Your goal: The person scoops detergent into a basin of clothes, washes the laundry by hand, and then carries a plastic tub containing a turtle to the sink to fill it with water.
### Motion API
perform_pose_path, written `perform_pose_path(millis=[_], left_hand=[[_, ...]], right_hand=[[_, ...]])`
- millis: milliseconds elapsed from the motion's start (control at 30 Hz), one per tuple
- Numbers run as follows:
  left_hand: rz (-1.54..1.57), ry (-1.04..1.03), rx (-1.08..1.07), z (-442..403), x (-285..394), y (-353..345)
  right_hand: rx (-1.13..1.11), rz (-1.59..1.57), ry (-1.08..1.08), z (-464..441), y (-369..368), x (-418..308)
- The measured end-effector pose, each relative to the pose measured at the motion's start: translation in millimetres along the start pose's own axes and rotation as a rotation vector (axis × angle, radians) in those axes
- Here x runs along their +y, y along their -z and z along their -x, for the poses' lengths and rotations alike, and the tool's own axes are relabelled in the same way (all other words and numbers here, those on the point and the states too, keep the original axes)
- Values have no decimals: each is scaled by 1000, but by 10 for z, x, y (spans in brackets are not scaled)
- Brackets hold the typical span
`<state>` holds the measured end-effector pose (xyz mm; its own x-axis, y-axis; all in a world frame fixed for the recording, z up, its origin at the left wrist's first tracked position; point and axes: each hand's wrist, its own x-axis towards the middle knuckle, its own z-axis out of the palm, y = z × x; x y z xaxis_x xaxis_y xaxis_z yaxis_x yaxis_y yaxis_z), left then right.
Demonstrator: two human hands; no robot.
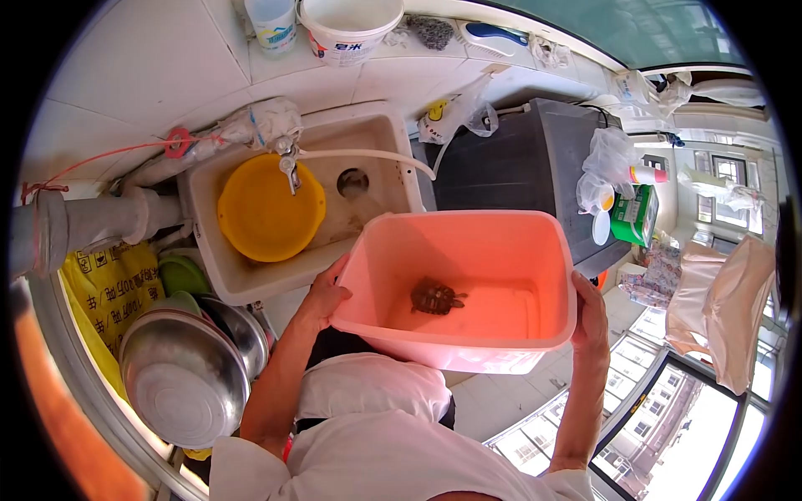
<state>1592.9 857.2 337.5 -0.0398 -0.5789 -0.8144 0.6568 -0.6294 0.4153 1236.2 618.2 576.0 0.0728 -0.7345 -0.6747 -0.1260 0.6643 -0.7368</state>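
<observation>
A pink plastic tub (518, 259) is held up in front of my body, between both hands. My left hand (324, 296) grips its left end, thumb near the rim. At the opposite end, my right hand (591, 313) is wrapped against the wall below the rim. Inside the tub a small dark turtle (436, 296) lies on the bottom, its head toward the right. I cannot make out whether there is water around it. The tub's far left corner overlaps the edge of the sink (251, 280).
A yellow basin (271, 209) sits in the sink under the tap (290, 171). Metal bowls (184, 376) are stacked at the lower left. Right of the sink stands a dark grey appliance (493, 167) with a hose. A white bucket (351, 29) and a brush (493, 37) are on the ledge.
</observation>
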Motion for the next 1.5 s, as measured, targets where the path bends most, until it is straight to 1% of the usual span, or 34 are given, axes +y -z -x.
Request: perform_pose_path(millis=[133, 200, 567, 900, 1100, 1167, 1367, 1500], left_hand=[[-3, -29, -11, -32, -53, 43], [-3, -28, -21, -48, -45, 53], [14, -69, -47, -47, -4, 63], [-32, -28, -54, -80, 105, 81], [-10, 18, -57, -35, 257, 30], [-11, 30, -27, -10, 297, -3], [4, 0, -64, -82, 301, 51], [25, 29, -55, -72, 360, 29]], right_hand=[[41, -14, 2, -3, -163, -69], [-15, -46, 0, -66, -119, -66], [-120, -128, -29, -298, -87, -120], [-126, -141, -15, -483, -134, -135], [-149, -149, -2, -544, -297, -215], [-162, -161, 7, -570, -320, -218], [-173, -182, 35, -661, -390, -260], [-173, -192, 37, -685, -455, -288]])
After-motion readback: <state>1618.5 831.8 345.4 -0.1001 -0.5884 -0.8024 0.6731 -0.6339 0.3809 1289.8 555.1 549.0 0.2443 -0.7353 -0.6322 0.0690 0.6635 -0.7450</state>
